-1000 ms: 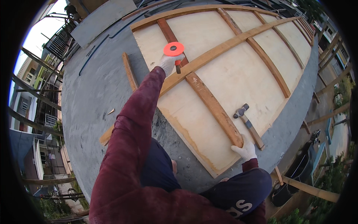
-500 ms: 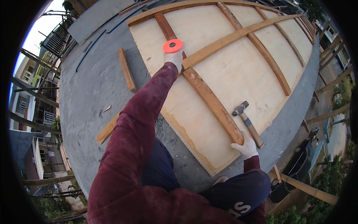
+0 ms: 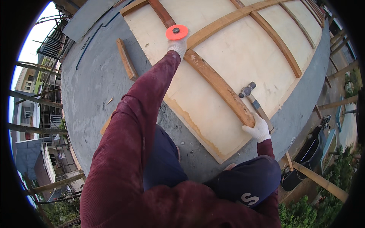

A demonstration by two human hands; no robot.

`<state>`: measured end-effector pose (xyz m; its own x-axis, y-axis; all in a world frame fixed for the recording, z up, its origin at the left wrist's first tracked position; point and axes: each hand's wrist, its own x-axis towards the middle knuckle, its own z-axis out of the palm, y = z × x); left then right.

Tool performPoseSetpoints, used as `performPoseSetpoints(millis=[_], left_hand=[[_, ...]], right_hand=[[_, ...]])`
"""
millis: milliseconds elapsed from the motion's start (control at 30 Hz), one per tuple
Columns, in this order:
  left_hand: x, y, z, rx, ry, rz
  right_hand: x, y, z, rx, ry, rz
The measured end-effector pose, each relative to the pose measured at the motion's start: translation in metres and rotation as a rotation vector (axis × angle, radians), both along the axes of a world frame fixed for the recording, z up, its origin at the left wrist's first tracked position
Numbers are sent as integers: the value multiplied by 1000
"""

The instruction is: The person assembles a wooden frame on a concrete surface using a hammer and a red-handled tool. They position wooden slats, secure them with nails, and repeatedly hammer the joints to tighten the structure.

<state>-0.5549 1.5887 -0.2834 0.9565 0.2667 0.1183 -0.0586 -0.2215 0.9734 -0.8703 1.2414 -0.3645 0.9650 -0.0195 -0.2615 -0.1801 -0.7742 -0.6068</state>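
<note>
- Head view, upper middle of the frame: the gloved left hand point(image 3: 178, 45) is clasped around a hand tool point(image 3: 176, 30), under its orange disc guard point(image 3: 183, 34); the lower end is hidden.
- Right of centre: the right hand point(image 3: 260, 128) curls round the end of a wooden batten point(image 3: 220, 89).
- The batten seems stiff, rather heavy; the tool seems rigid, best held below the guard.

Chisel point(image 3: 177, 32), one: bright orange round guard with a dark metal striking head at its centre; held head upward, guard facing up; shank and blade hidden from view; located near the batten's far end. Batten point(image 3: 220, 85), one: brown squared timber, surface scuffed, pale marks toward the far end; unbroken along its visible length; lying slantwise on the pale sheet point(image 3: 197, 118), far end beside the rail point(image 3: 213, 28).
</note>
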Motion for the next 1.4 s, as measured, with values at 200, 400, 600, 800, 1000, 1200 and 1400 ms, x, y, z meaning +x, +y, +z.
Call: performPoseSetpoints(millis=[200, 400, 600, 800, 1000, 1200, 1400], left_hand=[[10, 6, -7, 16, -53, -78], [8, 5, -6, 47, -52, -95], [14, 10, -7, 57, -51, -138], [19, 27, -23, -123, -36, -112], [19, 19, -37, -147, 19, -89], [17, 30, -31, -161, -41, -259], [32, 36, -38, -270, -20, -326]], right_hand=[[-29, 37, -8, -46, 6, -96], [-56, 76, -17, 51, 44, -184], [-78, 96, -29, 138, 129, -132], [-21, 2, -4, -89, -55, -10], [-9, 12, 8, 21, 132, 74], [-39, 57, -14, 713, 553, 107], [-91, 149, -29, 1120, 753, 237]])
